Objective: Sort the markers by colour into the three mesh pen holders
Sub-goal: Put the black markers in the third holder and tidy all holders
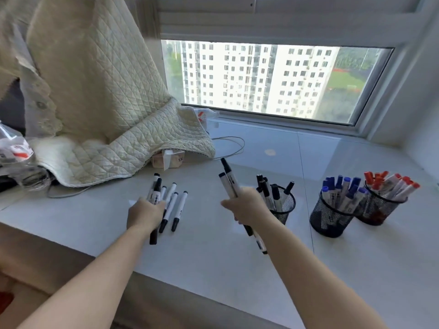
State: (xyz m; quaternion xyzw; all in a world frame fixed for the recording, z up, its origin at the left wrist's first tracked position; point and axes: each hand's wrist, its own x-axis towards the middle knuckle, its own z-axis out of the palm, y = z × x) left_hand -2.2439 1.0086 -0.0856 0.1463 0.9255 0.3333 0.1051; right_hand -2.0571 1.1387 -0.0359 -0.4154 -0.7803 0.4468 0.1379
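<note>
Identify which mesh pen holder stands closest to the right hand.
The holder of black markers, leftmost of three, just beside the right hand; the blue and red holders stand farther right.

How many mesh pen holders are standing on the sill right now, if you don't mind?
3: one with black markers by the right hand, one with blue markers further right, one with red markers touching it, rightmost.

Black wire-mesh holders (329,216); smooth plastic markers (179,207); glossy pale sill (261,148); quilted cloth blanket (107,103).
</note>
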